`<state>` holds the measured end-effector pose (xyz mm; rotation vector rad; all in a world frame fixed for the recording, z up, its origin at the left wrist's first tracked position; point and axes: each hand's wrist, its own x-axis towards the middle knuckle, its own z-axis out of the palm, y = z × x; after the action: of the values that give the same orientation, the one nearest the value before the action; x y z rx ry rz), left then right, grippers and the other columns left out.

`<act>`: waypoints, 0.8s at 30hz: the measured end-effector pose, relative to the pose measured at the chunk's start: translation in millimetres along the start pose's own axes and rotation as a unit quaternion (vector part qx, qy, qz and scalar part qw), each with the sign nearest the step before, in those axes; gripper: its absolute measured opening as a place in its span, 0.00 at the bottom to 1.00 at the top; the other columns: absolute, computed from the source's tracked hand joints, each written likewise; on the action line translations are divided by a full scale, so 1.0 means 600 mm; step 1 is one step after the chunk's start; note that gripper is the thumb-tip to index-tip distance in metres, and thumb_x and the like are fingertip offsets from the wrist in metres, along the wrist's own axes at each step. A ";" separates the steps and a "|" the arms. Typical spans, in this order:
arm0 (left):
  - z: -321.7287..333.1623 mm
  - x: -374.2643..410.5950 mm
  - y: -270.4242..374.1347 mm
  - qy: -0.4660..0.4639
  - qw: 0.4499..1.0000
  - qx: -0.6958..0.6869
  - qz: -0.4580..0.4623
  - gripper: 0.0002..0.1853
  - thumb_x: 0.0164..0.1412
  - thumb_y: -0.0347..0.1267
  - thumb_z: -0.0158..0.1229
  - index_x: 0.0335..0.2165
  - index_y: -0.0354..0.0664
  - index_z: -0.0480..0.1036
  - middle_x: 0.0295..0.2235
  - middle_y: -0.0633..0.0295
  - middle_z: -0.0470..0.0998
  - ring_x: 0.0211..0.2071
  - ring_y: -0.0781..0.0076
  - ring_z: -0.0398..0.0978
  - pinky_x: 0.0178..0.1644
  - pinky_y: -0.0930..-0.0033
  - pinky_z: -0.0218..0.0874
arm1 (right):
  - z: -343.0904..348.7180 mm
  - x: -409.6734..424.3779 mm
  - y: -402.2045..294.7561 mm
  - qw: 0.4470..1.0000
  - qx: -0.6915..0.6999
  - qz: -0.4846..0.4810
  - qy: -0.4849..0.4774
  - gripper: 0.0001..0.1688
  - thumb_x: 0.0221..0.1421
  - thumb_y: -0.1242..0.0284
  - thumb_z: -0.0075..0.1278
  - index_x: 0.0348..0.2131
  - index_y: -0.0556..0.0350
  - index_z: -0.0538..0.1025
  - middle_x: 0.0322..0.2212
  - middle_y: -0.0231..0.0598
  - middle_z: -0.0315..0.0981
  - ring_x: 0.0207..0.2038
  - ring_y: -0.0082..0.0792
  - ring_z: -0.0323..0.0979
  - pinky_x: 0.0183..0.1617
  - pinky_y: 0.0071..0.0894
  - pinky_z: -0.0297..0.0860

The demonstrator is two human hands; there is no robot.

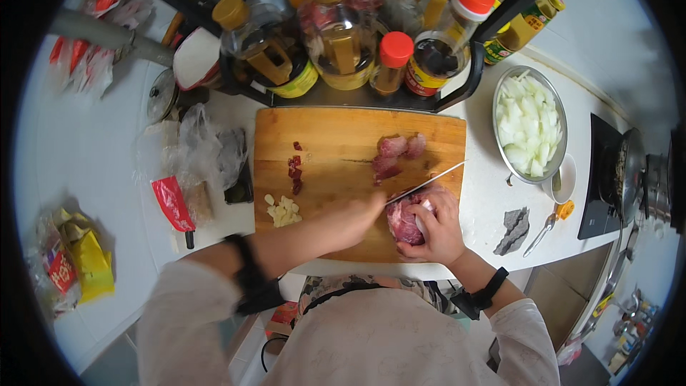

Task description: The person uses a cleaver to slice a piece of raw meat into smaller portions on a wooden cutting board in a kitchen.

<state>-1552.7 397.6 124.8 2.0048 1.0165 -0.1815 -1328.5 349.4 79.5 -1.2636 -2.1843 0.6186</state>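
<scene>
On the wooden cutting board, my left hand grips a knife, its handle hidden in the fist. The blade slants up to the right over the far side of a large piece of raw meat. My right hand holds that meat from the right, fingers bent over its top. Several smaller meat pieces lie farther back on the board. Dark red chopped pieces form a short line at the left, with pale sliced pieces, apparently garlic, nearer me.
Behind the board, a black rack holds several sauce bottles. To the right are a metal bowl of chopped onion, a small white bowl, a spoon and a cooktop. Plastic bags and a red-wrapped item lie left.
</scene>
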 end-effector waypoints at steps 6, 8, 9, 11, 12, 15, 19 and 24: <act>0.001 -0.021 -0.021 -0.014 0.999 -0.031 -0.018 0.11 0.52 0.22 0.44 0.36 0.29 0.58 0.26 0.37 0.73 0.27 0.43 0.74 0.29 0.49 0.65 | -0.005 -0.005 0.012 1.000 -0.018 -0.014 -0.006 0.34 0.25 0.57 0.63 0.36 0.50 0.72 0.39 0.46 0.59 0.45 0.52 0.59 0.52 0.52 0.55; 0.019 -0.039 -0.037 -0.018 0.999 -0.026 -0.011 0.14 0.50 0.21 0.44 0.38 0.27 0.58 0.24 0.39 0.73 0.26 0.43 0.74 0.27 0.50 0.64 | 0.001 -0.005 0.008 1.000 -0.017 -0.010 0.004 0.34 0.26 0.57 0.62 0.37 0.49 0.72 0.39 0.45 0.61 0.44 0.52 0.60 0.52 0.53 0.55; 0.019 -0.015 -0.028 -0.012 1.000 -0.017 -0.002 0.14 0.50 0.22 0.44 0.38 0.27 0.58 0.24 0.40 0.73 0.26 0.43 0.74 0.27 0.50 0.64 | 0.000 -0.003 0.006 1.000 -0.016 -0.013 0.008 0.34 0.26 0.57 0.62 0.38 0.49 0.72 0.39 0.44 0.61 0.44 0.51 0.61 0.52 0.53 0.55; 0.016 0.043 0.001 0.012 1.000 0.003 0.011 0.15 0.50 0.22 0.45 0.39 0.27 0.58 0.23 0.41 0.73 0.25 0.43 0.74 0.27 0.49 0.64 | 0.000 -0.005 0.001 1.000 -0.010 -0.006 0.006 0.34 0.28 0.57 0.61 0.39 0.49 0.71 0.39 0.44 0.62 0.45 0.51 0.60 0.52 0.52 0.55; 0.019 0.050 0.003 0.036 0.999 0.000 0.021 0.14 0.50 0.22 0.45 0.38 0.29 0.58 0.23 0.42 0.73 0.26 0.42 0.73 0.28 0.49 0.63 | 0.002 -0.006 -0.001 1.000 -0.008 -0.007 0.007 0.34 0.28 0.57 0.61 0.39 0.49 0.71 0.39 0.44 0.61 0.45 0.51 0.60 0.51 0.52 0.56; 0.018 0.028 -0.009 0.022 0.999 0.032 0.017 0.12 0.50 0.21 0.45 0.37 0.31 0.58 0.24 0.42 0.74 0.28 0.43 0.74 0.29 0.51 0.64 | 0.003 -0.002 0.006 1.000 -0.011 -0.011 0.006 0.34 0.28 0.57 0.62 0.38 0.50 0.71 0.40 0.45 0.60 0.45 0.52 0.59 0.51 0.51 0.56; 0.012 -0.008 -0.010 -0.026 0.999 0.030 -0.033 0.14 0.50 0.21 0.45 0.38 0.31 0.58 0.25 0.41 0.74 0.29 0.44 0.75 0.30 0.52 0.66 | -0.001 -0.009 0.003 1.000 -0.026 -0.003 0.007 0.34 0.29 0.57 0.61 0.39 0.50 0.71 0.40 0.46 0.60 0.46 0.52 0.59 0.51 0.51 0.55; 0.021 0.048 0.007 0.069 0.995 0.076 0.005 0.12 0.52 0.24 0.46 0.38 0.33 0.58 0.24 0.43 0.75 0.28 0.44 0.75 0.29 0.51 0.66 | 0.002 -0.007 -0.004 0.999 -0.048 0.002 -0.002 0.35 0.30 0.55 0.61 0.40 0.50 0.70 0.41 0.48 0.59 0.47 0.53 0.57 0.52 0.52 0.54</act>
<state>-1527.8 403.6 106.2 2.1851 1.1074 -0.1176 -1329.3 344.5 79.2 -1.3179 -2.2393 0.5237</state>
